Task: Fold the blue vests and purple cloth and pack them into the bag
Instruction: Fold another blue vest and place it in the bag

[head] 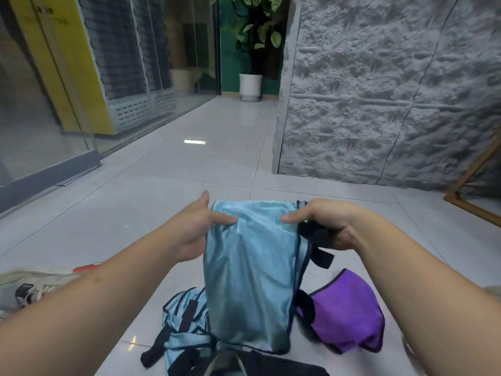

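both hands hold a blue vest (249, 272) up by its top edge over the floor (168, 169), its long axis hanging downward. left hand (195, 226) and right hand (328, 223) pinch the corners, fingers curled. a second blue vest (181, 327) and purple cloth (349, 308) lie below; open tile ahead, stone wall (379, 90) right.

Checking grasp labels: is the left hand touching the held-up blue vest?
Touching. The head view shows the left hand pinching the blue vest at its top left corner, thumb on the fabric.
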`<action>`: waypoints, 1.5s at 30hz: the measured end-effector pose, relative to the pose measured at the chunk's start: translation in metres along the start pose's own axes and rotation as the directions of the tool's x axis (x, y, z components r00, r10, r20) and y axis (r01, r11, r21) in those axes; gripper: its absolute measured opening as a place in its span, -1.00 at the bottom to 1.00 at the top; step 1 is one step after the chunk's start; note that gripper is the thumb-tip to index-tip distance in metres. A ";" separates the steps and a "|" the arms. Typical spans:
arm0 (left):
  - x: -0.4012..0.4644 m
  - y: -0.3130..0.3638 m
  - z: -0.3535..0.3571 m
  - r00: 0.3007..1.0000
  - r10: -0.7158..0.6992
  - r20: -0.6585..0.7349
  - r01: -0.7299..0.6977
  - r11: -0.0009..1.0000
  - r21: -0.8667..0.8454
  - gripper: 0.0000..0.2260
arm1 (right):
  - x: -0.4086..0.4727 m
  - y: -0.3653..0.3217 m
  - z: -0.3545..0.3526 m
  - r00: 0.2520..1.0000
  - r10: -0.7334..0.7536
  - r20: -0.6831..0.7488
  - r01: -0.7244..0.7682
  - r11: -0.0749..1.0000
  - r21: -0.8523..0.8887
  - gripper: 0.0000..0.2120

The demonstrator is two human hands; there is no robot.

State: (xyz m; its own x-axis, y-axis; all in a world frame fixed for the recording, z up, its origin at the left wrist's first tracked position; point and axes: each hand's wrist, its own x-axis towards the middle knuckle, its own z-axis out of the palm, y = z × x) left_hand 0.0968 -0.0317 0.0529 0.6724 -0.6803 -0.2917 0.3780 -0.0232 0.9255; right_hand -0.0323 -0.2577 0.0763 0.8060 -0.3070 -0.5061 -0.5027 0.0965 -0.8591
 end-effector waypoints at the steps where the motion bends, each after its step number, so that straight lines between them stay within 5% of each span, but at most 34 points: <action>1: -0.002 0.003 0.003 1.000 0.013 -0.014 -0.013 1.000 -0.004 -0.02 | -0.003 -0.001 0.001 1.000 0.014 0.017 -0.012 0.997 -0.071 -0.79; 4: -0.008 0.010 0.007 0.998 0.031 0.047 -0.033 0.998 0.052 -0.25 | -0.004 -0.005 0.004 1.000 0.030 -0.009 -0.031 0.973 -0.230 -0.82; 7: -0.013 0.016 0.006 0.999 0.045 0.016 -0.046 0.996 0.080 -0.56 | -0.005 -0.008 0.003 1.000 0.031 0.001 -0.031 0.999 0.043 -0.79; 11: -0.012 0.023 0.005 0.998 0.057 -0.037 -0.058 0.998 -0.018 -0.69 | 0.006 0.006 -0.008 0.977 -0.188 0.103 0.068 0.728 0.683 -0.36; 14: -0.008 0.024 0.007 0.991 0.090 -0.100 -0.098 0.992 -0.078 -0.72 | 0.015 0.023 -0.009 0.913 -0.355 0.203 0.071 0.625 0.777 0.23; 17: -0.006 0.022 0.009 0.982 0.096 -0.162 -0.118 0.984 -0.134 -0.75 | 0.014 0.029 -0.004 0.897 -0.415 0.153 0.155 0.619 0.770 0.34; 21: -0.004 0.020 0.008 0.978 0.105 -0.179 -0.133 0.979 -0.157 -0.75 | 0.003 0.017 0.008 0.917 -0.392 0.080 0.303 0.810 0.502 -0.10; 26: -0.005 0.033 -0.003 0.997 0.050 -0.058 -0.045 0.995 0.087 -0.60 | -0.004 -0.013 0.024 0.910 -0.404 -0.094 0.412 0.907 0.089 -0.36; 29: -0.009 0.039 -0.005 0.998 -0.017 0.065 0.000 0.970 0.245 -0.47 | -0.004 -0.020 0.021 0.916 -0.390 -0.092 0.395 0.918 0.043 -0.37; 34: -0.012 0.038 -0.001 0.999 0.051 0.014 -0.049 0.793 0.607 -0.40 | -0.010 -0.022 0.018 0.956 -0.294 -0.021 0.294 0.956 0.019 -0.52; 38: -0.020 0.038 0.007 0.994 0.111 0.012 -0.085 0.688 0.720 -0.55 | -0.013 -0.023 0.017 0.946 -0.322 0.039 0.321 0.947 0.029 -0.81; 41: -0.024 0.037 0.008 0.980 0.194 -0.032 -0.098 0.621 0.778 -0.61 | -0.015 -0.029 0.007 0.922 -0.332 0.198 0.352 0.933 -0.077 -0.48; 45: -0.025 0.034 0.007 0.947 0.309 -0.087 -0.082 0.495 0.865 -0.79 | -0.016 -0.032 0.012 0.923 -0.322 0.211 0.384 0.730 -0.566 -0.33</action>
State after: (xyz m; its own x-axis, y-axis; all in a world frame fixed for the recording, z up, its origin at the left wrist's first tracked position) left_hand 0.0884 -0.0207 0.0938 0.8091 -0.5876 -0.0112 -0.4187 -0.5898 0.6906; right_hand -0.0254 -0.2445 0.1112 0.9717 -0.1143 -0.2067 -0.2340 -0.5833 -0.7778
